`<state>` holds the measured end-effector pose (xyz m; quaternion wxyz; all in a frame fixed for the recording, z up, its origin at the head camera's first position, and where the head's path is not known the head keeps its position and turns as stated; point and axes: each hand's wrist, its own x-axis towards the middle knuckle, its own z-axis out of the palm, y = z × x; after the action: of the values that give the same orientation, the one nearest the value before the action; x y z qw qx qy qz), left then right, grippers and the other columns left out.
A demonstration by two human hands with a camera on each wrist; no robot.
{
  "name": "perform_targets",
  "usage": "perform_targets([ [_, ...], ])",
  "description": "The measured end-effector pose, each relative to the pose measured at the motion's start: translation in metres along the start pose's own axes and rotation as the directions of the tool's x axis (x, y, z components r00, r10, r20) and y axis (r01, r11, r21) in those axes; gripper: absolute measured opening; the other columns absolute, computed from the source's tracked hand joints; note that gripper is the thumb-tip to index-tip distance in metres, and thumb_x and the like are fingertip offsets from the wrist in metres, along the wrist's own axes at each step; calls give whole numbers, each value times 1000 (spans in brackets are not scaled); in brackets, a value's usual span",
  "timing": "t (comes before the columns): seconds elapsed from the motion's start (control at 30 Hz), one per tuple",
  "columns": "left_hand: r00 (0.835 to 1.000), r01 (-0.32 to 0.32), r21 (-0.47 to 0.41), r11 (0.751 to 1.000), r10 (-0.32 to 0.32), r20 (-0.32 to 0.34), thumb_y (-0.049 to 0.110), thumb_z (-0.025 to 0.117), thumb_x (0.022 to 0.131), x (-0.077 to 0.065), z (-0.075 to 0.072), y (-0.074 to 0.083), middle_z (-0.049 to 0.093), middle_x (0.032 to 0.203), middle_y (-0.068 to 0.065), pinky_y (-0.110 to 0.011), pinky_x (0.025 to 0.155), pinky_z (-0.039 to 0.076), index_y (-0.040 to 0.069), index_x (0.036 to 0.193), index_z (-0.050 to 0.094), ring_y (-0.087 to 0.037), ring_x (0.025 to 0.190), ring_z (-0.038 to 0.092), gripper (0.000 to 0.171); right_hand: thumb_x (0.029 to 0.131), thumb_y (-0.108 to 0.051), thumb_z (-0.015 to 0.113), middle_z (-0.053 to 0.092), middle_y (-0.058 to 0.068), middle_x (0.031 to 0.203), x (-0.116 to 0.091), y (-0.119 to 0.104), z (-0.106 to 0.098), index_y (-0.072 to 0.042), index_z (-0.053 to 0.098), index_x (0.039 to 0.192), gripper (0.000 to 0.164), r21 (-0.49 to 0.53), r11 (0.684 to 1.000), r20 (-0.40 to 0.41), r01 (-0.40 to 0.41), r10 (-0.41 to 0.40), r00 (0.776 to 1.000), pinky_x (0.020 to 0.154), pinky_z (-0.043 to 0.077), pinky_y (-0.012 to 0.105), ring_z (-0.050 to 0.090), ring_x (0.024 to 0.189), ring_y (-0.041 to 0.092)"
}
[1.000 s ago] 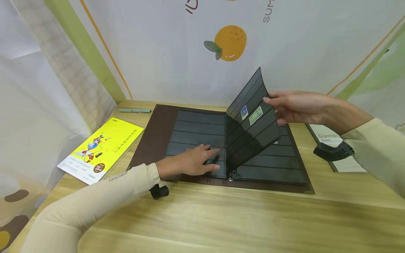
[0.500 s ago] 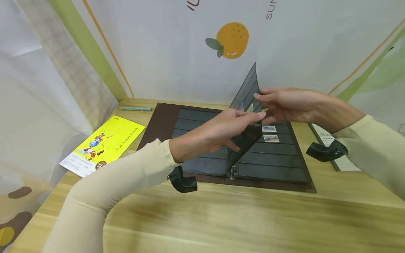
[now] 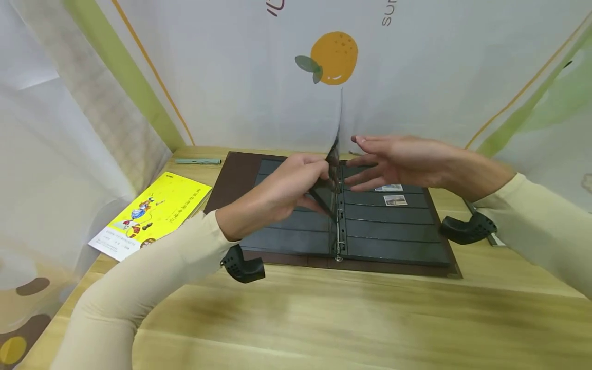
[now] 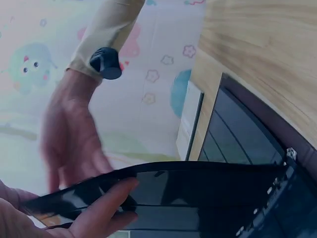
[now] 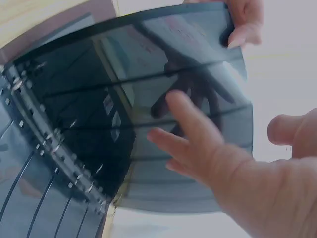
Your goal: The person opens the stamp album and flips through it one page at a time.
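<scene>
A stamp album with a dark brown cover (image 3: pixel 239 172) lies spread on the table, its metal rings (image 3: pixel 339 234) along the middle. One black pocket page (image 5: pixel 143 54) stands nearly upright from the rings, slightly bent. My left hand (image 3: pixel 291 185) pinches that page by its edge, with the thumb across one face in the left wrist view. My right hand (image 3: pixel 398 160) is just right of the page, fingers extended and spread; whether a fingertip touches it I cannot tell. Below the right hand, the right-side page (image 3: pixel 388 231) holds a stamp (image 3: pixel 394 200) and another partly hidden one.
A yellow book (image 3: pixel 157 210) lies left of the album, with a pale blue-green pen (image 3: pixel 198 161) behind it. A notebook (image 3: pixel 497 239), mostly hidden by my right forearm, lies to the right. A printed curtain (image 3: pixel 250 77) hangs behind the table.
My left hand has come up from the left page and taken hold of the lifted page. The page has swung left to near upright, and my right hand has let go of it.
</scene>
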<state>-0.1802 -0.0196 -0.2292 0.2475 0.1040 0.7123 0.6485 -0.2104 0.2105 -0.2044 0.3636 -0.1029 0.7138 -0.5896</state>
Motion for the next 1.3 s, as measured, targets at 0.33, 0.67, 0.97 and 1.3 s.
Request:
perform_targets([
  [0.33, 993, -15, 42, 999, 20, -112, 5, 38, 105, -23, -52, -23, 56, 134, -16, -46, 86, 61, 9, 147, 52, -32, 117, 64, 44, 102, -63, 31, 12, 16, 170, 22, 49, -62, -13, -3, 164, 86, -140, 990, -160, 28, -51, 986, 124, 27, 49, 18, 157, 34],
  [0.67, 981, 49, 12, 999, -46, -189, 4, 40, 105, -36, -89, -62, 44, 145, -15, -45, 87, 60, -1, 155, 31, -26, 133, 53, 51, 112, -37, 29, 6, 25, 168, 13, 114, -127, 0, 1, 161, 68, -409, 911, -377, -55, -113, 919, 122, 21, 61, 10, 156, 44],
  [0.97, 955, 101, 47, 994, -83, -285, 4, 46, 100, -38, -113, -92, 42, 76, -2, -50, 84, 60, 9, 78, 33, -19, 104, 63, 26, 112, -26, 30, 12, 25, 168, 16, 142, -149, 0, 9, 162, 60, -393, 917, -456, -69, -129, 881, 122, 27, 54, 15, 155, 42],
  [1.3, 931, 290, 157, 944, -241, -273, 2, 56, 99, -28, -132, -139, 58, 118, -26, -35, 79, 63, -13, 152, 30, -3, 45, 38, 61, 108, -19, 45, 28, 36, 158, 38, 149, -153, 6, 26, 157, 58, -730, 639, -448, -242, -181, 876, 112, 28, 71, 26, 143, 59],
])
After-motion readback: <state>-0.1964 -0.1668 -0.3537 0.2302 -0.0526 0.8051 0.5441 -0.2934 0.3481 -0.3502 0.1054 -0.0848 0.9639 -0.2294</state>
